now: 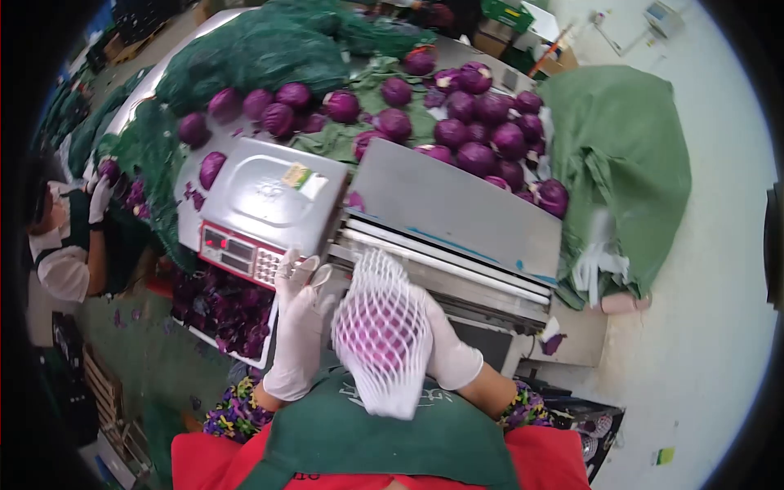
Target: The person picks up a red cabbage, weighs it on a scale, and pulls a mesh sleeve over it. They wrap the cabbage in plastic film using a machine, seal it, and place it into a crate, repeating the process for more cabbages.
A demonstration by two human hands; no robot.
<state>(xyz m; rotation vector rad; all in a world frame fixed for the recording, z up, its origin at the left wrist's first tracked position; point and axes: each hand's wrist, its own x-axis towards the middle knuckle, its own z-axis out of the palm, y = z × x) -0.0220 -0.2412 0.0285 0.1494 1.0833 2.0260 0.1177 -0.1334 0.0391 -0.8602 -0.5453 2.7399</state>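
A purple cabbage in a white foam net (382, 333) is held in front of my green apron. My right hand (449, 343), in a white glove, wraps round its right side, the fingers partly hidden behind the net. On the left, my gloved left hand (299, 318) is raised with its fingers apart and nothing in it, close to the keypad of the silver scale (273, 192). Just beyond the netted cabbage lies a grey metal wrapping machine (465, 212) with a flat top plate.
Loose purple cabbages (478, 122) lie across the back of the table beside green netting (245, 57). A crate of purple leaves (220, 314) stands below the scale. Green cloth (621, 163) hangs at the right. A co-worker (69, 237) is at the far left.
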